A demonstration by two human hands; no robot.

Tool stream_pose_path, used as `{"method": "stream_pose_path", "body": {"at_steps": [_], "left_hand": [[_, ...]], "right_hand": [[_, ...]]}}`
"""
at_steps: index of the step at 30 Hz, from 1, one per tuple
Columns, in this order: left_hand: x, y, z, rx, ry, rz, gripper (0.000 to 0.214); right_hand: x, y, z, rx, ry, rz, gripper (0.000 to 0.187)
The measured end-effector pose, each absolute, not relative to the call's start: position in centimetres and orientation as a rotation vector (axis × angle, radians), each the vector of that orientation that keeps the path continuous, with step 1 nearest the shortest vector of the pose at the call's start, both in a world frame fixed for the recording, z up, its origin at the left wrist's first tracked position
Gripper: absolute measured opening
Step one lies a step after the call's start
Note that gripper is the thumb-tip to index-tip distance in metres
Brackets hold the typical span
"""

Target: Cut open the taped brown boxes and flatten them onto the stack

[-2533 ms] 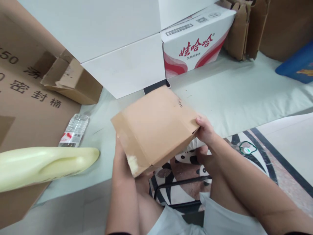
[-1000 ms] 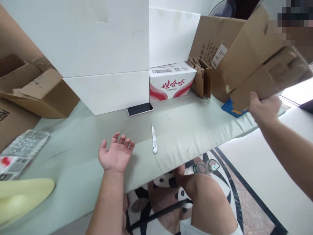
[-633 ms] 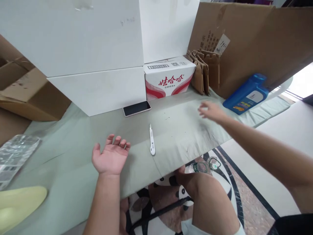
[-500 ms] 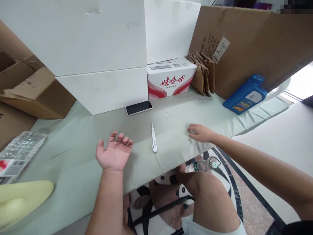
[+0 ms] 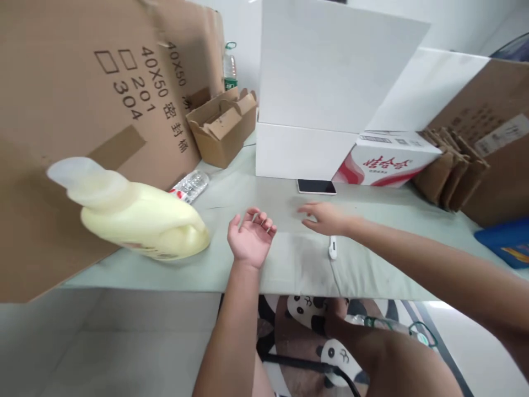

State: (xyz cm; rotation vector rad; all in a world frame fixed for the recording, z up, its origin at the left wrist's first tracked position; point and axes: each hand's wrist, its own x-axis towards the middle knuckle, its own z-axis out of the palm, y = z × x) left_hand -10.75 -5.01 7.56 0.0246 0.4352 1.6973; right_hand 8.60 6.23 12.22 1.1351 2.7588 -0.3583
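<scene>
My left hand (image 5: 251, 238) rests palm up over the green cloth, fingers loosely curled and apart, with nothing in it. My right hand (image 5: 324, 216) hovers palm down above the cloth, thumb and fingers apart, holding nothing. Beneath the right wrist lies a white utility knife (image 5: 333, 249); the hand and wrist cover its blade end. Behind the right hand, a phone (image 5: 317, 187) with a dark screen lies flat at the foot of the white board (image 5: 303, 151). Left of my left hand stands a pale yellow jug (image 5: 152, 223) with a translucent cap.
Large cardboard (image 5: 82, 71) stands at the left, with an open small carton (image 5: 225, 129) and a plastic-wrapped pack (image 5: 192, 186) beside it. On the right are a white-and-red box (image 5: 384, 160), folded cardboard (image 5: 450, 171) and a blue bottle (image 5: 504, 242). A clear bottle (image 5: 382, 325) is below the table edge.
The view has swung left, bringing the whole yellow jug into sight. My right hand has moved left, over the knife and closer to my left hand. Both hands remain without anything in them.
</scene>
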Motion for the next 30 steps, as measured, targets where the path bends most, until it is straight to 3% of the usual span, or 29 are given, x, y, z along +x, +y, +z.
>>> {"method": "stream_pose_path", "body": {"at_steps": [8,14,17,21,30], "left_hand": [[-10.7,-4.6,7.1,-0.041,0.395,1.581,0.026],[-12.2,-5.0,6.5,-0.023,0.438,1.581,0.028],[-12.6,-4.8,6.2,0.095,0.537,1.645,0.029],[-11.6,-5.0,5.7,0.392,0.756,1.789,0.030],[-10.0,-6.9,5.8,0.908,1.289,2.161,0.025]], "right_hand": [[-15.6,13.5,13.4,0.898,3.085,-0.327,0.043],[-26.0,17.6,16.1,1.244,3.104,-0.175,0.029],[-26.3,17.8,16.0,1.285,3.060,-0.153,0.045],[-23.4,15.9,15.7,1.313,3.085,-0.068,0.016],[-4.7,7.1,15.7,1.190,3.292,0.057,0.016]]}}
